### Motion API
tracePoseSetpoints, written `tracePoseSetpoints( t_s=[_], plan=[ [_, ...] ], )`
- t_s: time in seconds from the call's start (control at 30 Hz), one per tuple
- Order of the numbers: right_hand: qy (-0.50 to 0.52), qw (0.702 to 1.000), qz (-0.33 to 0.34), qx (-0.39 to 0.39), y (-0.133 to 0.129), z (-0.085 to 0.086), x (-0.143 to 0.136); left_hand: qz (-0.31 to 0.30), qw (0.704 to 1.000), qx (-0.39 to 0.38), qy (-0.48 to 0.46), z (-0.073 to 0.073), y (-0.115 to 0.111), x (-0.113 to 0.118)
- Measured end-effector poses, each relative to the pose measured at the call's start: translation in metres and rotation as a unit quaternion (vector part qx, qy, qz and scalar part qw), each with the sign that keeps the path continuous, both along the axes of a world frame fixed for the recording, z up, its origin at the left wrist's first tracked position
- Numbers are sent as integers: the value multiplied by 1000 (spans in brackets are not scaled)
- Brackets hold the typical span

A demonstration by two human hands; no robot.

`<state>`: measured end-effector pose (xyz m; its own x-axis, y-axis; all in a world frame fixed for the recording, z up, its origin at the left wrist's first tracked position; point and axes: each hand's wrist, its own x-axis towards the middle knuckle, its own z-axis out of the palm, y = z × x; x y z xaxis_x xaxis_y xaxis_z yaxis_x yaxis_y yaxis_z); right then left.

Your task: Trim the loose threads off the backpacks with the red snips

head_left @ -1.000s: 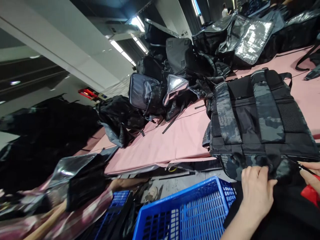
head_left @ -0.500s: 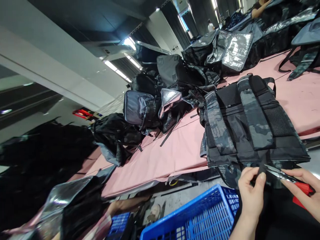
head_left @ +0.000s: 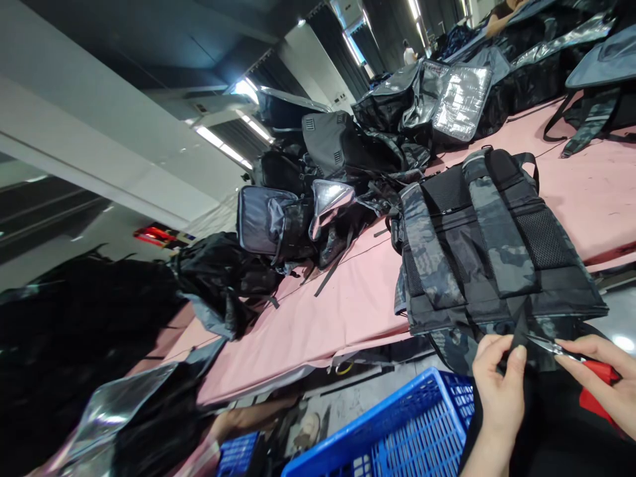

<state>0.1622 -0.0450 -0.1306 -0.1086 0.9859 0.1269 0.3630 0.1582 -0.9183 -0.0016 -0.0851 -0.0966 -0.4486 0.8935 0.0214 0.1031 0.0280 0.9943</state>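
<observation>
A black backpack (head_left: pixel 477 245) with camouflage shoulder straps lies on the pink-covered table (head_left: pixel 342 311), its lower end at the table's front edge. My left hand (head_left: pixel 499 377) pinches a black webbing strap (head_left: pixel 519 331) that hangs from the backpack's lower end. My right hand (head_left: pixel 596 368) holds small thread snips (head_left: pixel 599 379) with red handles and metal blades. The blade tips point left and lie close beside the strap, near my left fingertips. Whether the blades touch the strap I cannot tell.
A blue plastic crate (head_left: pixel 392 424) stands below the table edge, left of my hands. Several black bags (head_left: pixel 348 146) with silver lining are piled along the table's far side. At lower left, a co-worker's arm (head_left: pixel 248 417) reaches past another bag with silver lining (head_left: pixel 124 397).
The snips' blades look closer together than before. The view has shifted slightly, so the backpack and bags sit a little further left. My left hand keeps its pinch on the strap.
</observation>
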Motion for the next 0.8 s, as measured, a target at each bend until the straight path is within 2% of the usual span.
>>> tracePoseSetpoints(
  t_s=[0.2, 0.3, 0.4, 0.53, 0.7, 0.8],
  plan=[
    [25, 997, -10, -72, -1, 2, 1, 1, 1000, -4, -6, 2, 1, -2],
    [25, 995, 22, -91, 3, -2, 1, 1, 1000, 0, -10, 2, 1, -2],
    [40, 994, 58, -82, 6, -8, 1, -1, 1000, 1, -15, 2, 0, -2],
    [52, 996, 53, -52, 5, -9, 3, -4, 1000, -1, -13, 1, 0, -3],
    [50, 995, 22, -78, 3, -3, 1, -7, 1000, 1, -3, 3, -1, -3],
    [30, 996, 36, -75, 5, -3, 2, -10, 1000, 0, 11, 3, -1, -4]
  ],
)
